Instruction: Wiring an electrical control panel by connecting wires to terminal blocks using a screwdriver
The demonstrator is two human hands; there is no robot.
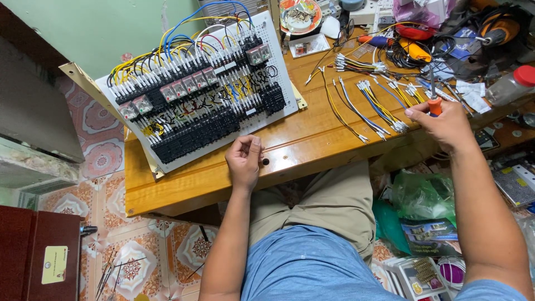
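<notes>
Seated at a wooden tabletop (312,142), mid-way through wiring a white perforated control panel (200,89). Panel tilted up against the far left of the tabletop, already dense with rows of black terminal blocks and clear-cased relays, and looped over with yellow, blue, red and white wires (184,33) — by the look of it, much of the wiring in place. Still loose: several bundles of cut wires with white-sleeved ends (373,103), fanned out on the tabletop to the right of the panel, apparently waiting to go in. Right hand (446,125) closed around an orange-handled screwdriver (433,100), shaft pointing up and away, held just beside the loose bundles and well apart from the panel. Left hand (245,159) resting at the near edge of the tabletop just below the panel, fingers curled in loosely; whether anything small is pinched there, impossible to tell. A small dark knob-like piece (266,161) lying just beside that hand. Back of the tabletop crowded with a bowl of small parts (300,17), tools and tangled cable.
</notes>
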